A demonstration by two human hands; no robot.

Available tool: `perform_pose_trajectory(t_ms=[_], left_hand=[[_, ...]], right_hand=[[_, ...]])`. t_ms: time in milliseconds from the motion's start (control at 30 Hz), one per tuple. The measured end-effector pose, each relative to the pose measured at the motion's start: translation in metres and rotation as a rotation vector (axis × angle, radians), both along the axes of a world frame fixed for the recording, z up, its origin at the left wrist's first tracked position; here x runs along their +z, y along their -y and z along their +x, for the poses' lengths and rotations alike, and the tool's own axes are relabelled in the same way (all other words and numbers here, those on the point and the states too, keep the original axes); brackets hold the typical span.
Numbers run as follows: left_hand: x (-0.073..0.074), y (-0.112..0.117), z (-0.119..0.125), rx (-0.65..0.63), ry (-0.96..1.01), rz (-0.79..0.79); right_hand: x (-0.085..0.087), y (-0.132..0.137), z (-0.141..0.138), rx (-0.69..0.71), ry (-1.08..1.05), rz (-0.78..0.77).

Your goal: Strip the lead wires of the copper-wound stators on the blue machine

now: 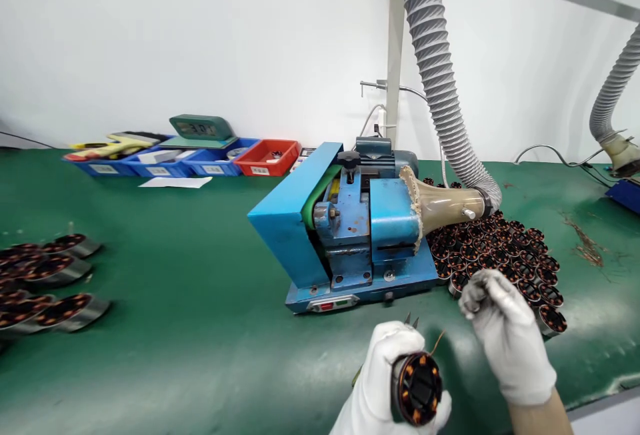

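My left hand (pixel 383 371), in a white glove, is closed around a motor stator (pixel 420 388) with copper windings and a dark core, its face turned up toward me. A thin copper wire end (pixel 438 343) sticks out from the stator's upper edge. Two grey metal tips (pixel 412 320) of a tool show above the left fingers; the rest of it is mostly hidden by the glove. To the right, my gloved right hand (pixel 505 328) is raised in front of the grouped stators (pixel 527 268). Its fingers are curled together, with darkened fingertips, and whatever they pinch is not discernible.
A blue belt-driven machine (pixel 350 235) stands mid-table, a grey hose (pixel 435 55) joined to its nozzle. More stators (pixel 70 311) lie at the left. Blue bins (pixel 215 161), a red bin (pixel 267 158) and a clock (pixel 200 128) line the wall. Wire scraps (pixel 590 245) lie right.
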State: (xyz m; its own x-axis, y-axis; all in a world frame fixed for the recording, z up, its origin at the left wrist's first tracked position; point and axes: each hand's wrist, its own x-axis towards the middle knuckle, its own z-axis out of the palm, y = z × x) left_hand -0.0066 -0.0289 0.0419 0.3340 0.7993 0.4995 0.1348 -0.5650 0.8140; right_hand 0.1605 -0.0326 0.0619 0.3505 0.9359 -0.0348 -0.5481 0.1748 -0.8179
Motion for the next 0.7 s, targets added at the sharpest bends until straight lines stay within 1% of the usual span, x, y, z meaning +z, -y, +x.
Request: perform_pose_trajectory(t_ms=[33, 100, 133, 200, 233, 300, 333, 400, 433, 467, 533, 600, 667, 700], left_hand=[[0.000, -0.002, -0.001, 0.026, -0.002, 0.018], [-0.001, -0.004, 0.000, 0.084, -0.008, 0.061], [-0.001, -0.005, 0.001, 0.099, -0.006, 0.083], [-0.001, -0.007, 0.004, 0.107, 0.010, 0.114], [-0.001, -0.007, 0.005, 0.112, 0.020, 0.121], [0.000, -0.007, 0.006, 0.124, 0.033, 0.123], [0.001, -0.007, 0.007, 0.129, 0.036, 0.121], [0.001, -0.008, 0.007, 0.141, 0.042, 0.098], [-0.001, -0.010, 0.009, 0.156, 0.050, 0.068], [-0.003, -0.011, 0.011, 0.183, 0.069, 0.024], [-0.010, -0.017, 0.018, 0.267, 0.164, -0.116], [-0.018, -0.024, 0.027, 0.349, 0.324, -0.291], [-0.024, -0.032, 0.035, 0.379, 0.462, -0.433], [-0.025, -0.036, 0.038, 0.373, 0.508, -0.485]], right_hand=[[-0.002, 0.001, -0.004, 0.052, 0.015, -0.014], [-0.006, 0.002, -0.018, 0.175, 0.127, -0.025], [-0.007, 0.001, -0.026, 0.193, 0.186, -0.010], [-0.007, -0.004, -0.036, 0.179, 0.251, 0.014], [-0.005, -0.008, -0.036, 0.179, 0.251, 0.012], [-0.001, -0.019, -0.029, 0.177, 0.183, -0.012], [0.000, -0.024, -0.024, 0.139, 0.142, -0.012], [-0.003, -0.030, -0.014, 0.008, 0.089, -0.002], [-0.008, -0.031, -0.012, -0.055, 0.093, 0.005], [-0.014, -0.030, -0.013, -0.075, 0.118, 0.009], [-0.030, -0.027, -0.022, -0.040, 0.236, -0.002], [-0.045, -0.026, -0.037, -0.018, 0.364, -0.033], [-0.053, -0.030, -0.050, -0.019, 0.458, -0.078], [-0.053, -0.035, -0.055, -0.023, 0.499, -0.105]])
